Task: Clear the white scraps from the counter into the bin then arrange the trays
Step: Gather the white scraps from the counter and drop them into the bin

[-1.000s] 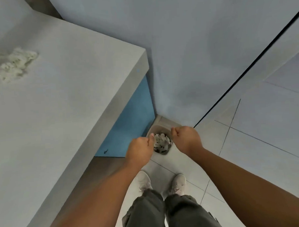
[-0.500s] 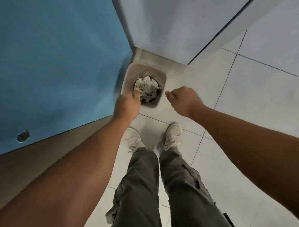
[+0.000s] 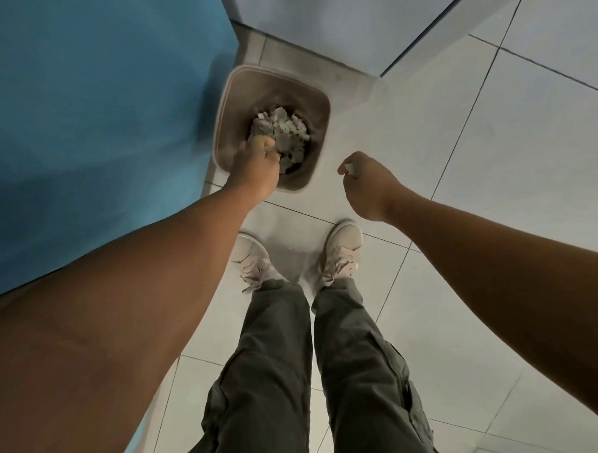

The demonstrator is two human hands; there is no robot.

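Note:
A beige square bin (image 3: pixel 319 98) stands on the floor in the corner, holding a heap of white scraps (image 3: pixel 291 132). My left hand (image 3: pixel 257 170) reaches down into the bin. Its fingers are curled on scraps at the near left of the heap. My right hand (image 3: pixel 367 185) hovers to the right of the bin, outside it, with the fingers curled shut. A tiny pale speck shows at its fingertips; I cannot tell whether it is a scrap. The counter top and the trays are out of view.
The blue cabinet side (image 3: pixel 91 132) fills the left, right against the bin. A pale wall (image 3: pixel 333 19) runs behind it. My two feet in light shoes (image 3: pixel 254 259) stand on the white tiled floor (image 3: pixel 492 132) just before the bin.
The view has dropped from the counter top to the floor. My left hand has gone from above the bin down into it onto the scraps. My right hand has drawn away to the right.

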